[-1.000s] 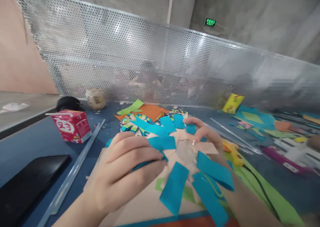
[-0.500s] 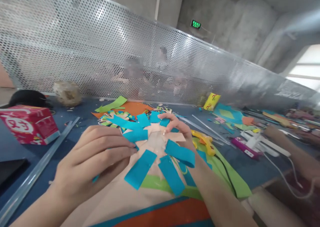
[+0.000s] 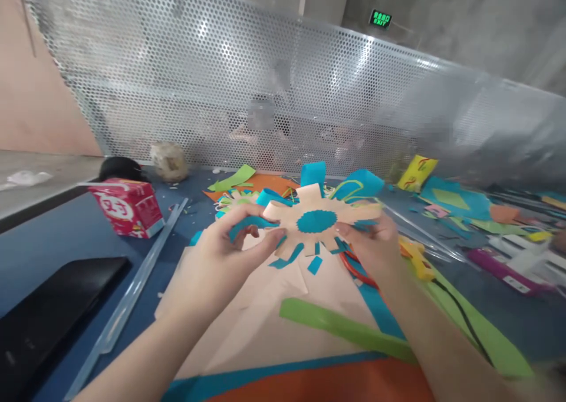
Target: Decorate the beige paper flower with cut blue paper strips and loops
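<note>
A paper flower (image 3: 297,226) is held up above the table, its pale pink petals backed by blue strips, with a jagged-edged blue disc (image 3: 317,220) at its centre. My left hand (image 3: 230,254) pinches the flower's left petals between thumb and fingers. On the opposite side my right hand (image 3: 375,246) grips the right petals, thumb in front and fingers largely hidden behind. Below the flower lies a sheet of pale pink paper (image 3: 252,325), crossed by a green strip (image 3: 336,325). Orange paper (image 3: 318,384) shows at the near edge.
To the left are a red box (image 3: 128,207), a black phone-like slab (image 3: 57,313) and clear glue sticks (image 3: 137,284). At right lie a yellow glue gun (image 3: 415,257) with its cord and a purple power strip (image 3: 504,269). A perforated metal screen (image 3: 190,83) stands behind.
The flower has been turned over: its clear, glue-like centre faced me before, and the blue disc does now. Both hands have shifted their hold. The view has swung left.
</note>
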Demonstrator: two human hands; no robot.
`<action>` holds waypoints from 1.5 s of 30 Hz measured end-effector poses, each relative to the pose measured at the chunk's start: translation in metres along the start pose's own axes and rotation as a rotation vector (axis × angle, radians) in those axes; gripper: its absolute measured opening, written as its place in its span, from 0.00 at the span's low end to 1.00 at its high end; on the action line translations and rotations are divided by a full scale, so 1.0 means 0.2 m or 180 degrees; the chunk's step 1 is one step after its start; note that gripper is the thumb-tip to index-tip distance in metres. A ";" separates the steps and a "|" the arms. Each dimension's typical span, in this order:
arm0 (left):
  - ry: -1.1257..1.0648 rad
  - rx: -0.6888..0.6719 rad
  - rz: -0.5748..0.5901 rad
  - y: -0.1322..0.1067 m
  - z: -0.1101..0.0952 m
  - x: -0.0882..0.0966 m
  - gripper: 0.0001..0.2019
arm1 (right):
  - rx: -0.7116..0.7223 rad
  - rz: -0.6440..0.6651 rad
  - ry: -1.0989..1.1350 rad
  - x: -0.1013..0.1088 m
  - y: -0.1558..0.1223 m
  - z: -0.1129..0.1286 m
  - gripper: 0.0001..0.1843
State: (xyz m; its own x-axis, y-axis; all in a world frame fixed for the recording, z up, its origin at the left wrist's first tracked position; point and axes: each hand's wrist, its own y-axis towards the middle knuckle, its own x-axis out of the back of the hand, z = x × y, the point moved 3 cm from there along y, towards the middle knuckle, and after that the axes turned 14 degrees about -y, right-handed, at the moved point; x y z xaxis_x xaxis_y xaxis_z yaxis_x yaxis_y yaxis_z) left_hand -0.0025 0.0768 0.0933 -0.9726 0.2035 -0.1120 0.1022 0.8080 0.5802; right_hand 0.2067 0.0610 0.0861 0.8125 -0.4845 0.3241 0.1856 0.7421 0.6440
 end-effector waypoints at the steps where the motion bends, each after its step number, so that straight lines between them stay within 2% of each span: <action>1: -0.0050 0.0115 -0.0005 0.01 0.00 0.00 0.06 | 0.0002 0.0025 -0.0027 0.00 0.00 0.01 0.05; 6: -0.0212 0.0678 -0.0075 0.02 0.03 0.01 0.08 | -0.0088 0.0156 0.0004 -0.03 0.00 0.01 0.04; 12: -0.0403 0.1081 -0.0227 0.01 0.05 0.01 0.13 | -0.0499 0.0267 0.0259 -0.04 0.00 0.02 0.06; 15: -0.0436 0.0810 -0.0251 0.04 0.05 0.02 0.18 | -0.0706 0.0128 0.0374 -0.04 0.00 0.00 0.06; 18: -0.0108 0.0294 -0.0617 0.08 0.06 0.07 0.24 | -0.0983 -0.0032 0.0792 -0.04 0.01 -0.03 0.07; 20: 0.0433 -0.0090 -0.1016 0.08 0.05 0.11 0.21 | -0.1153 -0.0097 0.1034 -0.05 0.01 -0.04 0.06; 22: 0.1062 -0.0441 -0.1156 0.08 0.03 0.12 0.15 | -0.1219 -0.0172 0.1119 -0.05 0.02 -0.05 0.07; 25: 0.1726 -0.0761 -0.0759 0.06 0.00 0.08 0.10 | -0.1187 -0.0293 0.1136 -0.05 0.02 -0.06 0.07; 27: 0.1890 -0.0901 -0.0427 0.04 0.00 0.05 0.12 | -0.1183 -0.0345 0.1137 -0.05 0.02 -0.07 0.07; 29: 0.1936 -0.1017 -0.0262 0.02 -0.01 0.02 0.18 | -0.1203 -0.0352 0.1116 -0.06 0.01 -0.07 0.07; 33: 0.2205 -0.1105 -0.0405 0.01 -0.03 0.01 0.32 | -0.1092 -0.0220 0.0959 -0.06 0.01 -0.08 0.07; 38: 0.2424 -0.0994 -0.0382 0.01 -0.03 0.01 0.21 | -0.0754 0.0001 0.0589 -0.06 0.00 -0.07 0.08; 41: 0.2164 -0.0944 -0.0664 0.01 -0.04 0.02 0.27 | -0.0838 -0.0043 0.0710 -0.07 0.00 -0.06 0.06; 43: 0.2193 -0.1104 -0.0830 -0.01 -0.05 0.03 0.27 | -0.0930 -0.0110 0.0715 -0.07 0.00 -0.05 0.05; 45: 0.2425 -0.1361 -0.0733 -0.02 -0.07 0.01 0.23 | -0.0968 -0.0169 0.0616 -0.07 0.00 -0.05 0.05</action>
State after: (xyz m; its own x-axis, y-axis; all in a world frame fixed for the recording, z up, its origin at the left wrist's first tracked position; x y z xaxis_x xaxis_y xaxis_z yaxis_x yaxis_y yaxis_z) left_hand -0.0084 0.0671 0.1021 -0.8496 -0.4820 0.2139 -0.0505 0.4780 0.8769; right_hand 0.2001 0.0730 0.0748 0.8814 -0.4511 0.1399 0.3626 0.8362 0.4114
